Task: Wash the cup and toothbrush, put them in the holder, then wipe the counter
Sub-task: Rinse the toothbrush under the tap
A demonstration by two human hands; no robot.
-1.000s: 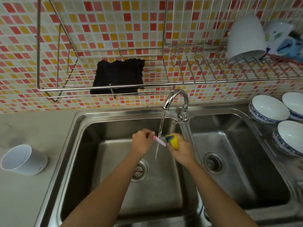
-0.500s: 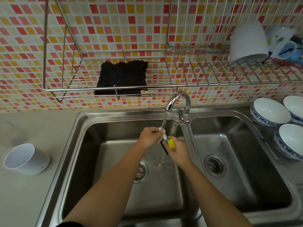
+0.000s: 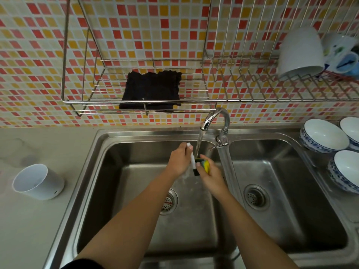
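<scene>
Here, L hand [image 3: 179, 162] fingers curl round the toothbrush [image 3: 192, 160]: long axis near-upright in view, white end poking out above, lower end against the sponge [image 3: 205, 165] gripped in R hand [image 3: 212, 176], under the tap [image 3: 215, 117] stream. Cup [image 3: 38, 181] sits tilted on surface [image 3: 29, 230], well left.

The wall [image 3: 136, 26] is tiled in red, yellow and cream mosaic. A black cloth [image 3: 151, 90], white cup [image 3: 38, 181], white toothbrush [image 3: 193, 160], yellow-green sponge [image 3: 205, 165] and blue-patterned white bowls [image 3: 326, 135] are shown.
</scene>
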